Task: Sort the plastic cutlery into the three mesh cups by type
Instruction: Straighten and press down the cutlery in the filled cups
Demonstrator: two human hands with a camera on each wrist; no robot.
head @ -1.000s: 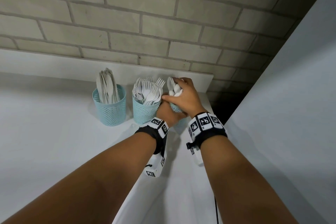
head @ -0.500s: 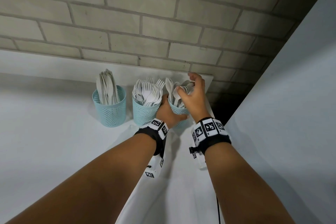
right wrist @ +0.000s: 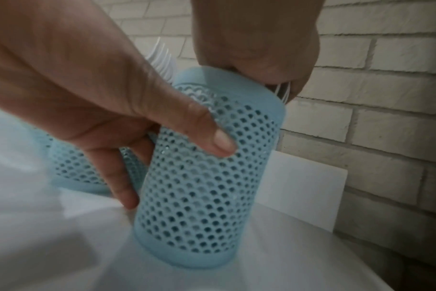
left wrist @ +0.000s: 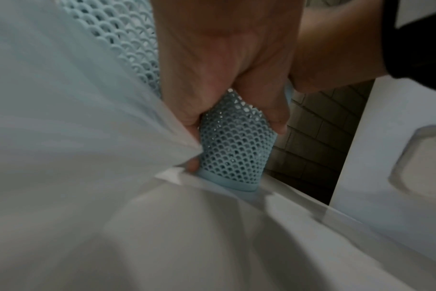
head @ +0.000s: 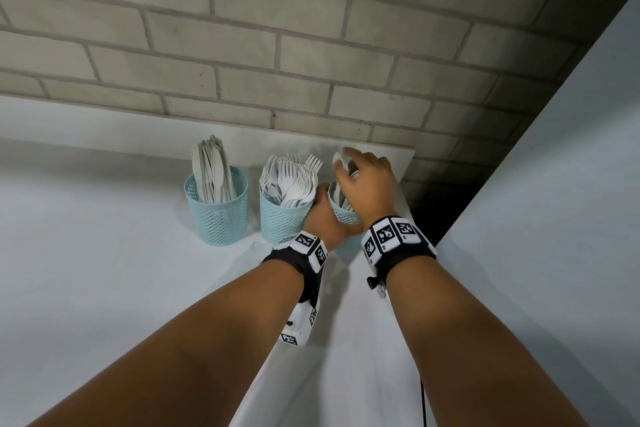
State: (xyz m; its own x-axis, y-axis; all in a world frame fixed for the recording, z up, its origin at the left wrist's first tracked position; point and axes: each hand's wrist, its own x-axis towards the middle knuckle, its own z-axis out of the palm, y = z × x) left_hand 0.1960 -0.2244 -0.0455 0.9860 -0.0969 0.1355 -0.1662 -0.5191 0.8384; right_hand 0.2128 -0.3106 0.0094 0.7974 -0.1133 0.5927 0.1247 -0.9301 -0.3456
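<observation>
Matt perforated plastic cups (head: 218, 208), smooth white plastic forks (head: 291, 180), rough brick wall (head: 311, 45)

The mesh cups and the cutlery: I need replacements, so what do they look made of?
Mesh cups: likely matte pale-blue moulded plastic, with punched holes and a solid base band. Forks and knives: thin white plastic, slightly glossy, as far as the pictures show.

Brick wall (head: 242, 45), pale, grey mortar, running across the top of the head view. White table (head: 86, 270) lying directly below the wall, its far edge meeting the wall's base. White upstand (right wrist: 306, 189) standing against the foot of the wall at the table's back. Pale flat panel (head: 554, 218) rising to the right of the wall, with a dark gap (head: 436, 208) showing between panel and wall. Thin black cable (head: 423, 402) hanging at the table's near right edge.
</observation>
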